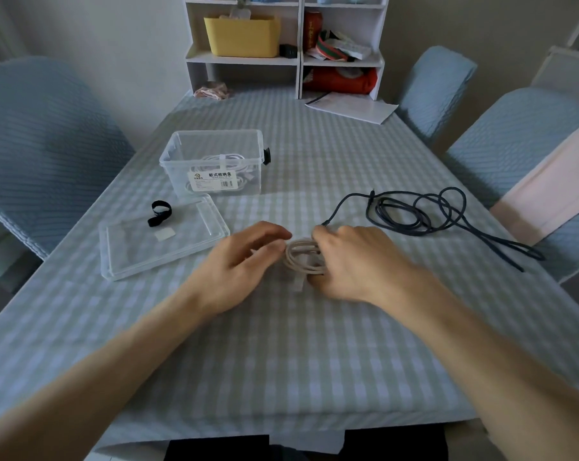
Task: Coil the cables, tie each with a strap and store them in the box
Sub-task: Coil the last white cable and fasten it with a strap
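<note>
A coiled beige cable point(302, 257) lies on the checked tablecloth between my hands, with a pale strap point(298, 283) under its near side. My right hand point(351, 261) grips the coil's right side, fingers curled over it. My left hand point(244, 261) touches the coil's left end with its fingertips, fingers bent. A loose dark blue cable point(424, 211) sprawls uncoiled to the right. The clear plastic box point(215, 161) stands open further back, with white tied cables inside. Its clear lid point(161, 241) lies flat to the left, carrying a black strap point(160, 212) and a small white strap point(165, 233).
Blue-covered chairs stand at the left point(45, 144), far right point(437, 88) and right point(527, 154). A white shelf unit point(288, 58) with a yellow bin and clutter sits at the table's far end, papers point(351, 106) in front of it. A pink cloth point(547, 181) drapes over the right chair.
</note>
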Motion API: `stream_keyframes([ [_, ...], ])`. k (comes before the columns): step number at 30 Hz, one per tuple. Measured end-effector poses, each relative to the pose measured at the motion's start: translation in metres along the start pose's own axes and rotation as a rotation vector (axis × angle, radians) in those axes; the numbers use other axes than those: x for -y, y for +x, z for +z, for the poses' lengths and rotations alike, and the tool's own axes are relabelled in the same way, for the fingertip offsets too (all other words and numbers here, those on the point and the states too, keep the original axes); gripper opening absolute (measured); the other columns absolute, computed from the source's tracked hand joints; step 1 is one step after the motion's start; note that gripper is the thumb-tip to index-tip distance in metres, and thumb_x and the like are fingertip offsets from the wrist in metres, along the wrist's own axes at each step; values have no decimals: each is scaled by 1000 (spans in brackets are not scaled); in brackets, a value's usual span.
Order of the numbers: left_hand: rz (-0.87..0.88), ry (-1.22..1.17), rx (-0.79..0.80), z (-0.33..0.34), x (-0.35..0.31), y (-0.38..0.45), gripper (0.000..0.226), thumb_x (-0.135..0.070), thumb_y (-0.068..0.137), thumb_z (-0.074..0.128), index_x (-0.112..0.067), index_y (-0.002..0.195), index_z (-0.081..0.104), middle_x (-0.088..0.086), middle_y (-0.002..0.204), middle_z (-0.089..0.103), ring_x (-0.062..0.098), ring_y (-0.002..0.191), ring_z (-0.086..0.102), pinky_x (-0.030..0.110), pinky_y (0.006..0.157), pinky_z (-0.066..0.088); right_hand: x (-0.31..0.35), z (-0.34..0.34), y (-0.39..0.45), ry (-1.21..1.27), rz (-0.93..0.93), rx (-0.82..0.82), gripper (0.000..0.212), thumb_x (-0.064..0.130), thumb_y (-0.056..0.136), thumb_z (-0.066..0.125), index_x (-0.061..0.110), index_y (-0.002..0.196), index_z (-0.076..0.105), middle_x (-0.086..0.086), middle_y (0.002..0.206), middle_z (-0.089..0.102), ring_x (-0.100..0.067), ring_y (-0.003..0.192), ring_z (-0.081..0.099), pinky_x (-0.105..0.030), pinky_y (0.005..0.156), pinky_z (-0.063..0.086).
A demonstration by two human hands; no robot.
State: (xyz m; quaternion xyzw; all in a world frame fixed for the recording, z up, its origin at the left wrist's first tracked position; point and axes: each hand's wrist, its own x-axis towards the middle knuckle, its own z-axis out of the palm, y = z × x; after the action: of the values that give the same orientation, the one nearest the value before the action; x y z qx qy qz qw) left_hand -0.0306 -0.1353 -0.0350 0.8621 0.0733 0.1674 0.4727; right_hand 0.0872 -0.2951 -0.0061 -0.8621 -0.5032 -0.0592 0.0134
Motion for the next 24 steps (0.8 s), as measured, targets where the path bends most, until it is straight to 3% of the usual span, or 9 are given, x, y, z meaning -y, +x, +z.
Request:
stream_keyframes([
  [3,-40,-11,-117,1,-5,-1,19,-44,87,63,-33,103,66,-10,88,72,13,68,66,25,61,50,1,-3,6,-41,-18,-47,32,44,89,53,16,104,47,2,76,53,-24,65,48,-33,59,30],
  [5,-78,-91,-82,2,-7,0,12,-31,91,69,-30,102,66,-4,86,73,19,61,67,32,57,53,1,-1,8,-55,-32,-73,32,45,89,53,17,103,44,5,69,44,-24,63,48,-33,56,28],
  [7,-96,-127,-76,2,-6,-1,13,-19,92,69,-28,101,68,-1,83,74,19,60,68,34,58,55,2,1,10,-40,-60,-56,35,47,86,57,19,100,42,6,71,47,-24,64,52,-33,57,30],
  [11,-77,15,-115,3,-3,-4,19,-19,89,72,-32,103,74,-12,77,73,-1,65,63,13,65,46,0,1,10,146,-65,74,46,60,77,64,23,93,42,8,77,57,-14,66,56,-30,53,34],
  [14,-45,141,-139,7,-3,-6,22,-19,88,72,-30,107,76,-16,79,73,-7,70,63,6,65,42,-6,5,5,276,-31,156,48,67,74,64,29,94,42,11,82,59,-10,69,59,-32,57,46],
  [18,-9,181,-144,10,-1,-8,25,-17,88,73,-29,109,76,-15,83,74,-5,77,66,5,68,43,-10,9,-1,329,-54,165,53,75,76,60,31,98,40,15,85,59,-4,70,60,-33,61,51],
  [21,66,244,-175,9,2,-12,21,-19,87,71,-26,107,77,-14,89,72,-1,82,65,7,71,45,-9,10,-4,295,-78,151,56,77,79,56,28,101,39,16,86,56,-1,71,56,-28,58,44],
  [24,260,352,-230,1,5,-21,21,-14,81,68,-16,100,77,-10,97,69,2,91,63,13,79,47,-9,10,-6,267,-100,132,53,75,83,54,28,99,37,17,81,50,0,67,52,-23,53,34],
])
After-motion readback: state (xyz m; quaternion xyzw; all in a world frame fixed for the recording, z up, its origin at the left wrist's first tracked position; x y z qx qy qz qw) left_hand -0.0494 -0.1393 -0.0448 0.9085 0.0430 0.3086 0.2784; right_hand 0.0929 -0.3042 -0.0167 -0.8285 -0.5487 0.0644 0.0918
